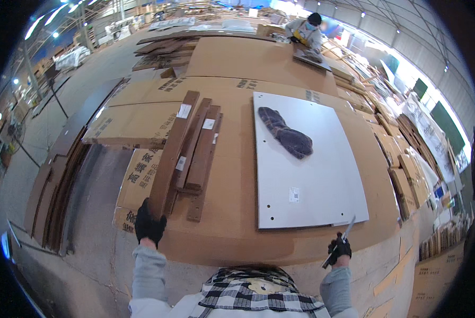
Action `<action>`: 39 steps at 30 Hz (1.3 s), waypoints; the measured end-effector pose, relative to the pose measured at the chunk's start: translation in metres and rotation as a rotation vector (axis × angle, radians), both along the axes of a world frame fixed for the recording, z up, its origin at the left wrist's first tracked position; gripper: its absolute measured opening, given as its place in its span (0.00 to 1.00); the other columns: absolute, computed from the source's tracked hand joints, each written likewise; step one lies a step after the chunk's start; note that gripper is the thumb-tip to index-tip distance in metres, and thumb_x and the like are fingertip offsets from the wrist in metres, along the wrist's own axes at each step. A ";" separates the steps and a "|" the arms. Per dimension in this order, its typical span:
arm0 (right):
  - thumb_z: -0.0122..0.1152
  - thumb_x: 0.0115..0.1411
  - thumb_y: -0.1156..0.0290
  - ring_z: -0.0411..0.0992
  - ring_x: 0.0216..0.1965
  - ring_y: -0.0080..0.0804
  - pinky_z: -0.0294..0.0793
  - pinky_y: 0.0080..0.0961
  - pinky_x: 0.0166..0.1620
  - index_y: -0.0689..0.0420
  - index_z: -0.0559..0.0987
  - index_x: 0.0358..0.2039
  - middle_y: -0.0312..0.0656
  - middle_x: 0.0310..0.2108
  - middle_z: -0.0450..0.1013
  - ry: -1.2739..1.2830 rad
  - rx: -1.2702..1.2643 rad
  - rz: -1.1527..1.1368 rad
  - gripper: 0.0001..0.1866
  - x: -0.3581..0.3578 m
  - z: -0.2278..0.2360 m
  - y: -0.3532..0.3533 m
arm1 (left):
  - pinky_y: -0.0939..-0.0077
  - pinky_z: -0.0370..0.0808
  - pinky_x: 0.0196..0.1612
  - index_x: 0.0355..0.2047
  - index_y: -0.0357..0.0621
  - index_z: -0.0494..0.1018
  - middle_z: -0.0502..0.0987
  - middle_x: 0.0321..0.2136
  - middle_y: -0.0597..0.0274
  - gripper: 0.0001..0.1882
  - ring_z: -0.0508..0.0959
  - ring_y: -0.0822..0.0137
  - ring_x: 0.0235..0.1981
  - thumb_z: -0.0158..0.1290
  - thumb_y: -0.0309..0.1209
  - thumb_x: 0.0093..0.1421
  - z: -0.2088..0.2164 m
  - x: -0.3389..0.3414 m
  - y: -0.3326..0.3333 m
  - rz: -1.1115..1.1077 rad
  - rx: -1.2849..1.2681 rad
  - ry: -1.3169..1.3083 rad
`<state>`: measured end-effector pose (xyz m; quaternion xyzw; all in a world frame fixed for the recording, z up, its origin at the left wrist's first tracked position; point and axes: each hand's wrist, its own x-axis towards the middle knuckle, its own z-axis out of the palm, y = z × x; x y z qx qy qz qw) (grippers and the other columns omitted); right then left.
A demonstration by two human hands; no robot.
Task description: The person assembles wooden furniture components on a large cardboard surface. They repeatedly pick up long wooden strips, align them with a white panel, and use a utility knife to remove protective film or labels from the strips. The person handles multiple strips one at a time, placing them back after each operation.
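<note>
My left hand [150, 221], in a black glove, is closed on the near end of a long brown wooden board [175, 143]. Several shorter brown boards [203, 143] with white labels lie right beside it on the cardboard. In my right hand [339, 249], also gloved in black, is a slim silver knife-like tool [350, 227] pointing up and away. Its tip is close to the near right corner of a white panel [311, 180] with small holes and a label. A dark crumpled cloth [286, 133] rests on the panel's far part.
Cardboard [232, 233] covers the work surface. Stacked dark boards [62, 175] stand at the left, flat cartons [131, 124] at the far left of the surface. Cartons [404, 185] line the right side. A masked person [306, 34] works with a board at the far end.
</note>
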<state>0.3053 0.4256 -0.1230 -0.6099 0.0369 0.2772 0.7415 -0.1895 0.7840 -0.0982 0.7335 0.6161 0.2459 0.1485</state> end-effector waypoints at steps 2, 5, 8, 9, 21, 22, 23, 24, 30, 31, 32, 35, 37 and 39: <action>0.54 0.59 0.73 0.69 0.19 0.31 0.68 0.23 0.18 0.52 0.69 0.51 0.39 0.21 0.69 -0.022 0.047 0.047 0.18 -0.005 0.010 0.028 | 0.61 0.66 0.56 0.58 0.39 0.59 0.67 0.52 0.44 0.42 0.68 0.50 0.54 0.61 0.44 0.46 0.027 0.020 -0.031 -0.085 0.081 -0.016; 0.53 0.58 0.76 0.71 0.21 0.30 0.70 0.22 0.20 0.52 0.65 0.56 0.40 0.25 0.72 -0.194 0.192 0.146 0.24 -0.020 0.029 0.068 | 0.61 0.67 0.54 0.56 0.38 0.62 0.70 0.48 0.44 0.40 0.70 0.48 0.50 0.60 0.46 0.47 0.008 0.063 -0.047 -0.395 0.157 0.055; 0.52 0.58 0.78 0.76 0.28 0.33 0.76 0.23 0.24 0.50 0.55 0.62 0.47 0.39 0.73 -0.204 0.252 0.241 0.33 -0.022 0.056 0.088 | 0.60 0.70 0.50 0.55 0.40 0.64 0.73 0.45 0.46 0.37 0.73 0.48 0.46 0.58 0.49 0.49 0.009 0.144 -0.063 -0.708 0.041 0.019; 0.53 0.56 0.78 0.76 0.29 0.33 0.74 0.22 0.24 0.48 0.54 0.63 0.48 0.41 0.72 -0.205 0.300 0.265 0.35 -0.019 0.056 0.089 | 0.60 0.71 0.48 0.55 0.41 0.64 0.73 0.44 0.47 0.37 0.73 0.49 0.45 0.57 0.50 0.50 0.018 0.170 -0.073 -0.721 -0.050 -0.023; 0.41 0.66 0.54 0.66 0.17 0.24 0.66 0.20 0.18 0.46 0.56 0.63 0.45 0.33 0.72 -0.018 0.151 0.136 0.27 0.009 0.021 0.055 | 0.55 0.53 0.63 0.58 0.40 0.61 0.62 0.58 0.49 0.39 0.58 0.49 0.61 0.57 0.47 0.50 0.014 0.290 -0.077 -0.885 0.122 0.124; 0.41 0.67 0.56 0.66 0.18 0.24 0.65 0.20 0.19 0.47 0.55 0.63 0.45 0.33 0.72 -0.008 0.158 0.130 0.26 0.009 0.018 0.053 | 0.56 0.51 0.64 0.58 0.39 0.60 0.59 0.60 0.48 0.39 0.56 0.50 0.63 0.56 0.47 0.51 0.008 0.302 -0.087 -0.923 0.127 0.056; 0.40 0.67 0.57 0.65 0.18 0.24 0.65 0.19 0.20 0.48 0.54 0.64 0.44 0.33 0.72 -0.001 0.169 0.137 0.26 0.010 0.021 0.058 | 0.57 0.49 0.65 0.59 0.37 0.59 0.57 0.61 0.47 0.39 0.54 0.51 0.64 0.56 0.46 0.52 0.002 0.318 -0.098 -0.945 0.140 -0.014; 0.41 0.67 0.58 0.66 0.20 0.22 0.65 0.18 0.21 0.48 0.54 0.64 0.42 0.33 0.72 0.003 0.175 0.180 0.26 0.012 0.017 0.062 | 0.58 0.48 0.66 0.59 0.38 0.59 0.57 0.61 0.47 0.38 0.53 0.52 0.64 0.55 0.45 0.52 -0.004 0.334 -0.110 -0.993 0.116 -0.042; 0.42 0.67 0.62 0.66 0.25 0.19 0.65 0.14 0.24 0.49 0.55 0.63 0.38 0.33 0.72 -0.099 -0.080 0.504 0.25 -0.006 0.038 0.100 | 0.58 0.48 0.66 0.60 0.42 0.59 0.56 0.62 0.48 0.36 0.54 0.52 0.64 0.54 0.44 0.54 -0.024 0.336 -0.120 -0.840 -0.023 0.009; 0.42 0.67 0.62 0.66 0.24 0.19 0.65 0.14 0.24 0.49 0.56 0.63 0.38 0.33 0.72 -0.096 -0.117 0.546 0.25 -0.008 0.036 0.103 | 0.58 0.48 0.66 0.60 0.43 0.59 0.56 0.62 0.48 0.36 0.54 0.52 0.64 0.55 0.43 0.54 -0.023 0.316 -0.115 -0.781 -0.068 0.008; 0.41 0.67 0.61 0.67 0.25 0.19 0.65 0.14 0.25 0.50 0.56 0.63 0.37 0.33 0.72 -0.097 -0.135 0.612 0.25 -0.011 0.034 0.104 | 0.59 0.49 0.66 0.61 0.44 0.58 0.57 0.62 0.49 0.37 0.55 0.53 0.64 0.55 0.42 0.52 -0.021 0.290 -0.113 -0.704 -0.083 0.058; 0.44 0.66 0.63 0.66 0.22 0.18 0.64 0.14 0.21 0.48 0.56 0.63 0.35 0.31 0.71 -0.165 -0.252 0.795 0.25 -0.029 0.024 0.108 | 0.57 0.52 0.64 0.58 0.39 0.61 0.61 0.59 0.46 0.34 0.58 0.50 0.62 0.56 0.37 0.52 -0.024 0.208 -0.108 -0.373 -0.027 0.098; 0.49 0.63 0.69 0.68 0.22 0.22 0.67 0.19 0.22 0.50 0.61 0.60 0.38 0.32 0.73 -0.137 -0.172 0.863 0.25 -0.045 0.011 0.108 | 0.62 0.57 0.62 0.58 0.36 0.60 0.61 0.58 0.44 0.29 0.60 0.50 0.61 0.52 0.33 0.57 -0.043 0.162 -0.110 -0.111 0.000 0.158; 0.51 0.59 0.73 0.71 0.26 0.33 0.70 0.27 0.27 0.52 0.65 0.58 0.45 0.35 0.73 -1.078 -0.165 1.039 0.24 -0.062 0.011 0.128 | 0.66 0.63 0.59 0.59 0.37 0.59 0.64 0.56 0.46 0.25 0.63 0.54 0.59 0.46 0.30 0.62 -0.046 0.146 -0.111 0.069 -0.111 -0.220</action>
